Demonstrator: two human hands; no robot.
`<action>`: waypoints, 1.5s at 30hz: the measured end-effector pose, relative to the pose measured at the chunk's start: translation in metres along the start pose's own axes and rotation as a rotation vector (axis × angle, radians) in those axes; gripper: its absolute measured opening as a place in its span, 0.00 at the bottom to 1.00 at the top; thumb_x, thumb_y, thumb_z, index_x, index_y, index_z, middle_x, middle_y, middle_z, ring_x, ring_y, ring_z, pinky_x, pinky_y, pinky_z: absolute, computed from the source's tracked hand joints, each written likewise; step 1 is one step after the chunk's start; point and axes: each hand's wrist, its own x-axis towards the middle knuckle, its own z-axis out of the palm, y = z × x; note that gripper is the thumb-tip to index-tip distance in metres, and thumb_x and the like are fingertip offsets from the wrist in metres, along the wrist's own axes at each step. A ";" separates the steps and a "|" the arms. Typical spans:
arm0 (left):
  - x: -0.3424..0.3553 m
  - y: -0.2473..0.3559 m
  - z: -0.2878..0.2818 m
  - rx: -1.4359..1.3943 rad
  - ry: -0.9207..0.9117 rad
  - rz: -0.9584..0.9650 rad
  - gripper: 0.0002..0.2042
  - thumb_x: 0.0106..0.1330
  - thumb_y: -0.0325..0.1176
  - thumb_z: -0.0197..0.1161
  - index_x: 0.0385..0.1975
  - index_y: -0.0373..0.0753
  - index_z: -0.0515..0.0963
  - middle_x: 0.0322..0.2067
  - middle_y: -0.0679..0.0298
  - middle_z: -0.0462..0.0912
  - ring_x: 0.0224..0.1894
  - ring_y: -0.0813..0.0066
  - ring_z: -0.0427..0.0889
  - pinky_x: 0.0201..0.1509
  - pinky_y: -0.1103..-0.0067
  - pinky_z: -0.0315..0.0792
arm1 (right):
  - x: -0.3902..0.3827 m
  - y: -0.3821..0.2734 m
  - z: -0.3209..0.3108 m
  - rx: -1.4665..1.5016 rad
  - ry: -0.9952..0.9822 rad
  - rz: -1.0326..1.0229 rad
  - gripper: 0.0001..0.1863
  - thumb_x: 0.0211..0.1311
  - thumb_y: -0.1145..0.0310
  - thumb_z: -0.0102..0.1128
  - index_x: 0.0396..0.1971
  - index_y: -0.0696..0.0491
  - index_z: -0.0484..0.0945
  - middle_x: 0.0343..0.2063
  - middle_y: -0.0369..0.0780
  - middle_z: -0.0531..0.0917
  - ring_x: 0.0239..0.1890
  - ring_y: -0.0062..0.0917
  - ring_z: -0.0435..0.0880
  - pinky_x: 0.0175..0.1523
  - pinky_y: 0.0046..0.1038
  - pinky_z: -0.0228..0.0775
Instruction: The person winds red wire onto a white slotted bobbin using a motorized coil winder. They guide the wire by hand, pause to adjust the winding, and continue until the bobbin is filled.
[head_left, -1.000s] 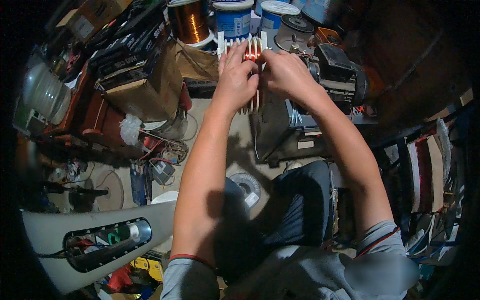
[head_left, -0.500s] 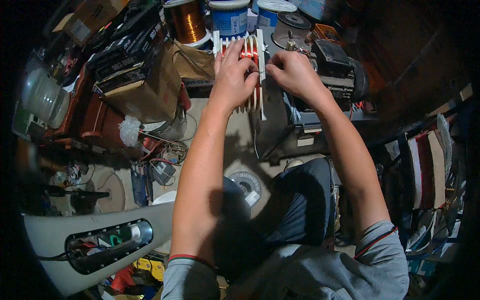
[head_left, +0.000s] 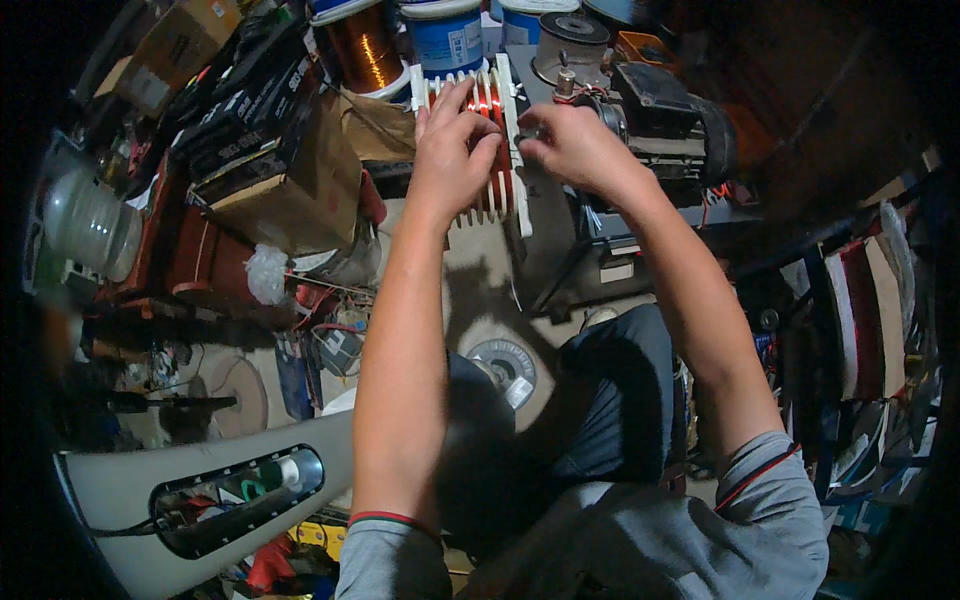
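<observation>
I look down over my two bare forearms, which reach away from me toward a cluttered work area. My left hand [head_left: 452, 150] rests on a white ribbed winding former [head_left: 490, 140], a comb-like frame with copper-coloured wire wound in its slots. It stands far from me, at the top centre of the view. My left fingers [head_left: 478, 128] are curled together over the front of the former, pressing on the coils. My right hand [head_left: 575, 145] sits just right of the former, touching its right edge. Its fingertips [head_left: 530, 135] are pinched together there, though I cannot tell what they grip.

Just right of my right hand is a dark grey electric motor [head_left: 665, 125] mounted on a grey machine base [head_left: 600, 250]. Beyond the former stand a spool of copper wire [head_left: 362, 45] and a blue spool [head_left: 445, 35], side by side. To the left is a brown cardboard box [head_left: 290, 180], and farther left a pale glass jar [head_left: 85, 225]. Near me, on the floor between my arms, lies a flat round reel [head_left: 505, 365]. At the near left is a long grey panel [head_left: 190, 490] with an oval opening.
</observation>
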 end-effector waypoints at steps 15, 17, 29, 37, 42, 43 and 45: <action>0.001 0.006 0.006 0.103 0.052 0.019 0.07 0.53 0.34 0.65 0.30 0.40 0.81 0.60 0.50 0.68 0.65 0.52 0.61 0.69 0.57 0.46 | -0.008 -0.002 0.014 0.165 0.260 -0.026 0.08 0.56 0.70 0.58 0.29 0.61 0.78 0.25 0.48 0.81 0.30 0.39 0.82 0.36 0.33 0.72; 0.002 0.006 0.008 0.072 0.084 0.029 0.07 0.53 0.33 0.65 0.29 0.40 0.82 0.58 0.50 0.69 0.64 0.51 0.63 0.68 0.58 0.48 | -0.002 -0.001 0.017 0.196 0.273 -0.069 0.08 0.56 0.70 0.58 0.29 0.61 0.78 0.25 0.48 0.81 0.30 0.39 0.82 0.36 0.33 0.72; 0.000 0.002 0.006 0.060 0.074 0.042 0.10 0.52 0.35 0.65 0.31 0.39 0.83 0.59 0.51 0.69 0.65 0.51 0.62 0.68 0.57 0.48 | 0.012 0.001 0.013 0.341 0.215 -0.204 0.09 0.54 0.68 0.59 0.33 0.56 0.80 0.30 0.46 0.82 0.34 0.42 0.81 0.40 0.37 0.73; -0.002 0.002 0.003 0.070 0.034 0.040 0.09 0.54 0.35 0.66 0.31 0.38 0.82 0.60 0.53 0.68 0.65 0.53 0.62 0.67 0.57 0.48 | 0.012 0.007 0.005 0.055 0.122 -0.329 0.07 0.52 0.70 0.59 0.30 0.56 0.78 0.31 0.45 0.80 0.36 0.43 0.79 0.41 0.38 0.72; 0.000 0.003 0.001 0.014 0.058 0.029 0.07 0.54 0.31 0.65 0.29 0.36 0.80 0.60 0.52 0.68 0.63 0.52 0.64 0.66 0.65 0.56 | 0.003 0.007 0.013 0.055 0.250 -0.253 0.06 0.54 0.74 0.57 0.28 0.61 0.75 0.26 0.48 0.78 0.31 0.44 0.78 0.37 0.36 0.71; 0.000 0.001 0.001 0.021 0.063 0.044 0.07 0.54 0.31 0.65 0.29 0.36 0.80 0.59 0.52 0.68 0.62 0.52 0.65 0.65 0.66 0.57 | 0.001 0.008 0.015 0.086 0.266 -0.223 0.06 0.54 0.74 0.57 0.28 0.61 0.74 0.26 0.48 0.77 0.31 0.44 0.77 0.37 0.36 0.70; 0.000 -0.002 0.000 0.033 0.074 0.075 0.06 0.53 0.30 0.65 0.28 0.36 0.79 0.58 0.52 0.69 0.61 0.52 0.66 0.63 0.68 0.60 | -0.005 0.012 0.022 0.123 0.257 -0.156 0.06 0.54 0.74 0.57 0.28 0.61 0.74 0.26 0.49 0.77 0.32 0.44 0.78 0.38 0.36 0.70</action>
